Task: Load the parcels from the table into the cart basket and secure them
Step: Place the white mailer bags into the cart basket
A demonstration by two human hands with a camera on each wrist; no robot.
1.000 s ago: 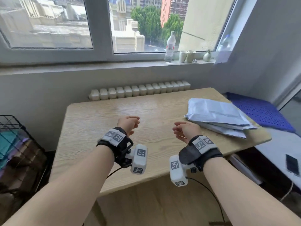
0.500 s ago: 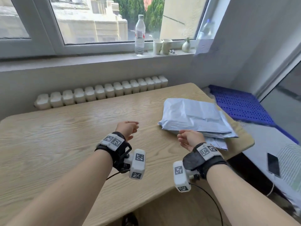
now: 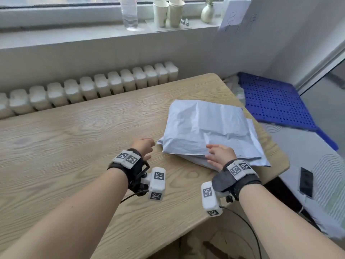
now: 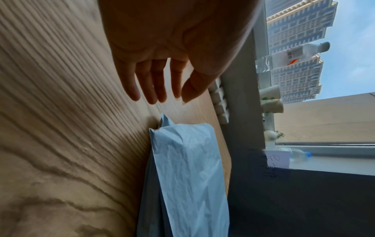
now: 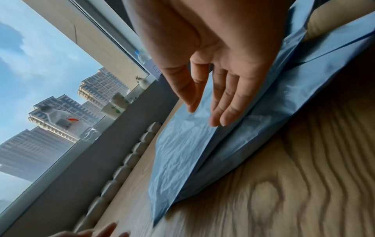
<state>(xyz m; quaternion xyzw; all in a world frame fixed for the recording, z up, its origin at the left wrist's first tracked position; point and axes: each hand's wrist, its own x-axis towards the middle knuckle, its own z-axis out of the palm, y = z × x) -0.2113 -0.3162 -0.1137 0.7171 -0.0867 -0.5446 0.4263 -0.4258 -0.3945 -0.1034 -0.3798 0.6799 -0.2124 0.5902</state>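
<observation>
Neither hand holds anything. The right hand (image 3: 220,154) reaches forward over the near edge of a stack of pale blue-grey parcels (image 3: 209,128), palm turned inward and down, fingers (image 5: 229,102) straight and close together, thumb spread a little apart. From the right wrist view, the fingertips lie at the edge of the top parcel (image 5: 182,152); whether they actually touch it cannot be told.

The left hand (image 3: 143,146) is stretched out just to the left of the stack, near its closest corner but apart from it. Its fingers (image 4: 150,86) are extended and relaxed, hanging slightly apart above the bare wood, gripping nothing.

Both forearms come in from the bottom of the head view, roughly parallel, each wrist wearing a dark strap with a white camera block marked with black-and-white square codes.

The parcels are flat, crinkled plastic mailer bags, stacked unevenly on the right part of a light wooden table (image 3: 74,146), close to its right edge.

Behind the table runs a row of white radiator sections (image 3: 93,86). On the windowsill above stand a clear water bottle (image 3: 129,14), two paper cups (image 3: 168,12) and a small pale vase (image 3: 207,14). To the right of the table lies a blue perforated panel (image 3: 276,101), and nearer, a dark phone (image 3: 306,181) on a pale surface.
</observation>
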